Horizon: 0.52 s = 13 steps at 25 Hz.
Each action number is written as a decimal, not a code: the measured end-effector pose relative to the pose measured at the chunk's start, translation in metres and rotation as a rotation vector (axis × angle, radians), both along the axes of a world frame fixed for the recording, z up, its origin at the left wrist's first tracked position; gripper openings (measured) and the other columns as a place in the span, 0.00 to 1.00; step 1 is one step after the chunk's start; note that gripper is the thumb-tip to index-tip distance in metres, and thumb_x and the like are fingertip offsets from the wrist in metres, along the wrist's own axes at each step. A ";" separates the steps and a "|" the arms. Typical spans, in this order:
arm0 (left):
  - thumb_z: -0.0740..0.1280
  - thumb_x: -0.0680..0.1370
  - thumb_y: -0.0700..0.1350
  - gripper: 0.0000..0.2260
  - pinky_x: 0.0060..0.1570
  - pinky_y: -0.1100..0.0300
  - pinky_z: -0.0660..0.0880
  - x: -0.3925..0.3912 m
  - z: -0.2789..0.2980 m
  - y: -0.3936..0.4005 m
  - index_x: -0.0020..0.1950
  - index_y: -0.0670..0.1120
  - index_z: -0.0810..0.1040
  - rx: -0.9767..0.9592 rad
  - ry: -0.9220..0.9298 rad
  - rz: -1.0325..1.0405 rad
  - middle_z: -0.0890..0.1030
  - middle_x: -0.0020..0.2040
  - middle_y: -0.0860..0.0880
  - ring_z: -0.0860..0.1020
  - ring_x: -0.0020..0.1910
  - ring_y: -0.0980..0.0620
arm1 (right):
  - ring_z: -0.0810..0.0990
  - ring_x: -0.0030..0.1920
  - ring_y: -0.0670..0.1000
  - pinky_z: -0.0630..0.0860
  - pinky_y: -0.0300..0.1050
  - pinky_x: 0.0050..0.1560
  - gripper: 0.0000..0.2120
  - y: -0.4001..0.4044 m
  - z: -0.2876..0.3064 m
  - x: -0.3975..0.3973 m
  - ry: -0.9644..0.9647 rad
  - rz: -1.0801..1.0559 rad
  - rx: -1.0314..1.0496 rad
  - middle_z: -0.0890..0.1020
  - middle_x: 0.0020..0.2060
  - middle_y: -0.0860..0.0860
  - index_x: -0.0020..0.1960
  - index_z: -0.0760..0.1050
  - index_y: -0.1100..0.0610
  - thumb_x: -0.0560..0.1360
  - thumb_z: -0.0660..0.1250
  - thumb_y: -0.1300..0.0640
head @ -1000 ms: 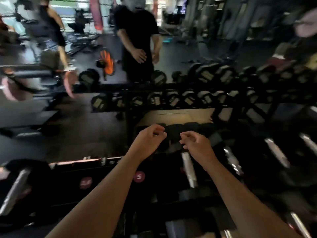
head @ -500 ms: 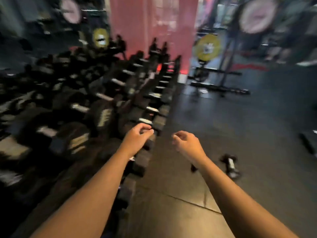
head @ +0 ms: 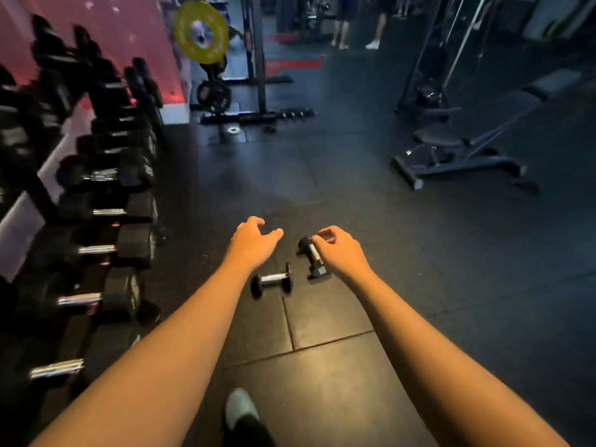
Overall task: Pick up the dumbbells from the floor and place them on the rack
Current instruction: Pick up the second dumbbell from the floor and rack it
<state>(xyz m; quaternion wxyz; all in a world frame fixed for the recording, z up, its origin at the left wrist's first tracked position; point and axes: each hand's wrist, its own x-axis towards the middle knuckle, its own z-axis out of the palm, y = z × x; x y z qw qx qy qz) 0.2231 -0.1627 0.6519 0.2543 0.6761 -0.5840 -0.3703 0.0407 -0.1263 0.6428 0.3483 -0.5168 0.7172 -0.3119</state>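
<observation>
Two small black dumbbells with chrome handles lie on the dark rubber floor ahead of me. The nearer dumbbell (head: 272,280) lies crosswise just below my left hand (head: 251,245), which hovers above it with fingers apart and holds nothing. The second dumbbell (head: 312,258) points away from me, partly covered by my right hand (head: 340,253), whose curled fingers are apart and empty above it. The dumbbell rack (head: 96,201) runs along the left side, filled with several larger black dumbbells.
An adjustable bench (head: 458,156) stands to the right. A stand with a yellow weight plate (head: 201,32) is at the back beside the rack's far end. People's legs (head: 342,30) show far behind. My shoe (head: 240,411) is at the bottom.
My view swung from facing the rack to the right and down onto the floor. The two floor dumbbells came into sight, and both hands now hover over them.
</observation>
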 end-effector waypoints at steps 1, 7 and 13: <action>0.66 0.76 0.59 0.28 0.62 0.49 0.71 -0.005 -0.012 -0.019 0.72 0.48 0.69 0.030 -0.021 0.008 0.71 0.70 0.46 0.73 0.66 0.44 | 0.79 0.47 0.52 0.70 0.39 0.31 0.16 -0.018 -0.011 -0.005 0.009 0.001 0.020 0.81 0.52 0.51 0.63 0.76 0.53 0.79 0.63 0.47; 0.68 0.76 0.57 0.32 0.64 0.45 0.70 0.005 -0.113 -0.179 0.76 0.48 0.63 0.179 -0.069 0.138 0.67 0.72 0.44 0.70 0.68 0.40 | 0.81 0.52 0.55 0.79 0.48 0.45 0.18 -0.182 -0.119 -0.008 0.029 -0.006 0.147 0.82 0.56 0.54 0.65 0.75 0.54 0.79 0.64 0.47; 0.70 0.75 0.56 0.36 0.62 0.46 0.68 0.026 -0.237 -0.335 0.77 0.45 0.60 0.434 -0.126 0.267 0.65 0.74 0.42 0.68 0.69 0.39 | 0.79 0.61 0.63 0.75 0.52 0.59 0.25 -0.344 -0.257 0.001 0.071 -0.023 0.383 0.80 0.61 0.60 0.71 0.70 0.56 0.77 0.65 0.48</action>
